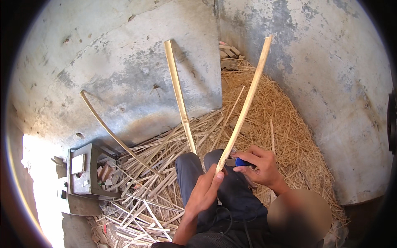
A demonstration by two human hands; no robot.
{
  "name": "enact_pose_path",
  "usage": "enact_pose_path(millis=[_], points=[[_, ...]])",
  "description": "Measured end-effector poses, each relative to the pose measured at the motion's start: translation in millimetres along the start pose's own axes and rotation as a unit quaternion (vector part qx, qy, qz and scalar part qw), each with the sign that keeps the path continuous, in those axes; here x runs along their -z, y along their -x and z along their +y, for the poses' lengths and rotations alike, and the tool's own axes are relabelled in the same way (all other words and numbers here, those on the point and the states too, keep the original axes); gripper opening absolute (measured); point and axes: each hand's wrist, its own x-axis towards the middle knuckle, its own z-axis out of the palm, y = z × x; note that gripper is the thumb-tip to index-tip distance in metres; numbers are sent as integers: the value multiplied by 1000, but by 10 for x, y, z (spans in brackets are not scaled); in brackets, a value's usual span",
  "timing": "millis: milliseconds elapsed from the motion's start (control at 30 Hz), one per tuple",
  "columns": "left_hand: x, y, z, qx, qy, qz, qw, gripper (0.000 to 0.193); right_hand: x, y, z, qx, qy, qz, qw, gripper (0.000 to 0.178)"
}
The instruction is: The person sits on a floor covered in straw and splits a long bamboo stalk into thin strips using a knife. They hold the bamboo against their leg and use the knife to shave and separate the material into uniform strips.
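My left hand (205, 189) is closed around the lower end of a long, pale bamboo strip (249, 99), thumb along its side. The strip slants up and away to the right over my knees. In my right hand (264, 166) is a knife with a blue handle (242, 162). Its short blade (230, 162) points left and lies against or just beside the strip, close above my left hand; whether it cuts into the strip I cannot tell. My legs (191, 171), in dark trousers, are bent beneath both hands.
Another wide strip (178, 89) leans on the grey wall (136, 53) ahead, and a thin curved one (111, 133) leans farther left. Split strips (144, 219) litter the left floor; a heap of straw-like shavings (285, 124) fills the right. An open-fronted box (89, 171) stands at left.
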Motion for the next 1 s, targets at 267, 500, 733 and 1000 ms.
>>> enact_pose_path(millis=[267, 500, 733, 1000], points=[[-37, 6, 26, -36, -15, 20, 999, 31, 8, -22, -68, 29, 74, -5, 997, 37], [-73, 27, 62, -35, -61, 51, 996, 29, -17, -57, -88, 53, 113, 13, 992, 35], [-68, 54, -22, -20, -81, 52, 995, 30, -69, -40, -77, 44, 150, 27, 987, 35], [-65, 89, -72, -8, -79, 62, 995, 32, -63, -63, -42, 48, 172, 23, 984, 35]])
